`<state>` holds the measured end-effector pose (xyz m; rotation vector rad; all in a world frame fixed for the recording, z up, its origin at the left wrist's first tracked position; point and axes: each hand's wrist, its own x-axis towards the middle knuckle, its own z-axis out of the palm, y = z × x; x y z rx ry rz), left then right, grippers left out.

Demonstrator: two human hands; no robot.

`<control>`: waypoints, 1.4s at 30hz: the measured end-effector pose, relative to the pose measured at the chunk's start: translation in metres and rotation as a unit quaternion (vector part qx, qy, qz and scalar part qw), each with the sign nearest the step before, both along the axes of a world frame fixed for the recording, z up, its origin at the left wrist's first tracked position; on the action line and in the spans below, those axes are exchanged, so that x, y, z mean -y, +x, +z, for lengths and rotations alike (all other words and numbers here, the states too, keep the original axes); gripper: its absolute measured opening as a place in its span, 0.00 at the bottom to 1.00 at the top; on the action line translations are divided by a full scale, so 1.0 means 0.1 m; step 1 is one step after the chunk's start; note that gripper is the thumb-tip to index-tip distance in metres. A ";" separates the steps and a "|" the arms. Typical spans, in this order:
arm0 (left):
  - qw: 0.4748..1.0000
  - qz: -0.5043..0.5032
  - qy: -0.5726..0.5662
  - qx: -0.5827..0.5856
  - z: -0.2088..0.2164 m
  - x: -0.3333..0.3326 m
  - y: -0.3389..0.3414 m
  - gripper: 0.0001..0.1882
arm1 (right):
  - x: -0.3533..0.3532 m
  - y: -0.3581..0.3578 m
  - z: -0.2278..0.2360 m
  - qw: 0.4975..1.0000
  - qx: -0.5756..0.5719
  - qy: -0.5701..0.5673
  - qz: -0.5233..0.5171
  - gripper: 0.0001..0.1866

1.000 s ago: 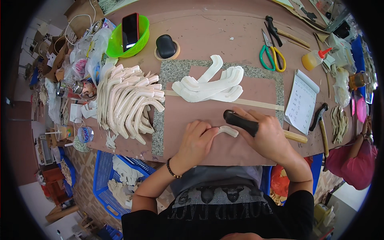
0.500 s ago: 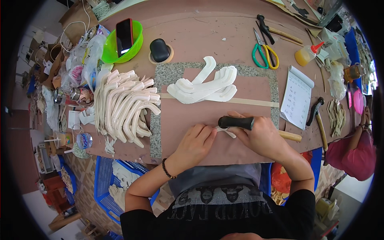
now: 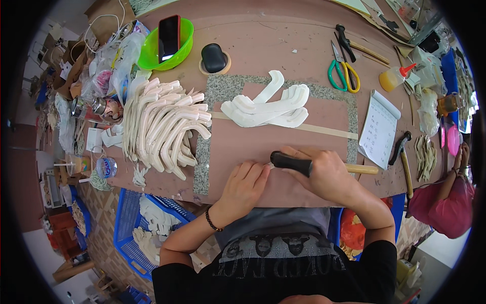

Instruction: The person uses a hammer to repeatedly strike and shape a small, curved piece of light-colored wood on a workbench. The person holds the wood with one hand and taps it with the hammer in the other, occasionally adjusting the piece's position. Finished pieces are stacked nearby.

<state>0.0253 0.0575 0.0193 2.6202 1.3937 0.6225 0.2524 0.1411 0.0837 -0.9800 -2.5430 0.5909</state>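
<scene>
My right hand (image 3: 324, 175) is wrapped round a hammer (image 3: 292, 163) close to its black head, and the wooden handle sticks out to the right. The head slants over the mat, its far end beside my left fingertips. My left hand (image 3: 242, 185) is closed, thumb and fingers pinched on a small pale piece (image 3: 270, 165) that is mostly hidden under the hammer head. Beyond the hands, a small stack of white curved strips (image 3: 273, 111) lies on the brown covering. To the left is a big pile of cream curved strips (image 3: 164, 126).
A lime bowl (image 3: 185, 48) with a phone, a black case (image 3: 213, 57) on a tape roll, scissors (image 3: 344, 73), another hammer (image 3: 349, 43), a glue bottle (image 3: 395, 78) and a notepad (image 3: 378, 129) surround the work area. Blue baskets (image 3: 126, 223) stand below. Another person (image 3: 440, 205) is at the right.
The hammer head has turned in my right hand and now slants down to the right. The pale piece between my hands, plainly seen before, is now mostly covered. The whole view has shifted slightly.
</scene>
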 end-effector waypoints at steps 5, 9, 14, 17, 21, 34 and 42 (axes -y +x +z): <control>1.000 0.017 -0.010 -0.010 0.03 0.09 -0.03 0.25 | -0.04 -0.08 0.13 1.000 -0.007 -0.020 0.005 0.29; 1.000 0.021 0.004 -0.008 0.04 0.14 -0.09 0.25 | -0.02 -0.12 -0.07 1.000 -0.004 0.006 0.024 0.28; 0.999 0.046 0.004 0.001 0.02 0.22 -0.12 0.25 | 0.03 -0.22 0.16 0.997 0.001 -0.064 0.032 0.23; 0.997 0.064 0.004 0.031 -0.02 0.28 -0.16 0.24 | -0.02 -0.26 0.11 0.997 0.019 -0.065 0.031 0.23; 0.996 0.088 -0.005 0.033 -0.03 0.35 -0.15 0.23 | -0.02 -0.33 0.14 0.996 0.042 -0.059 0.050 0.23; 0.975 -0.140 -0.082 0.149 -0.16 -0.27 -0.42 0.23 | 0.13 -0.09 0.14 1.000 -0.004 0.009 0.007 0.28; 0.981 -0.188 -0.029 0.048 0.04 -0.33 -0.49 0.22 | 0.19 -0.07 0.08 0.999 0.013 -0.016 -0.025 0.26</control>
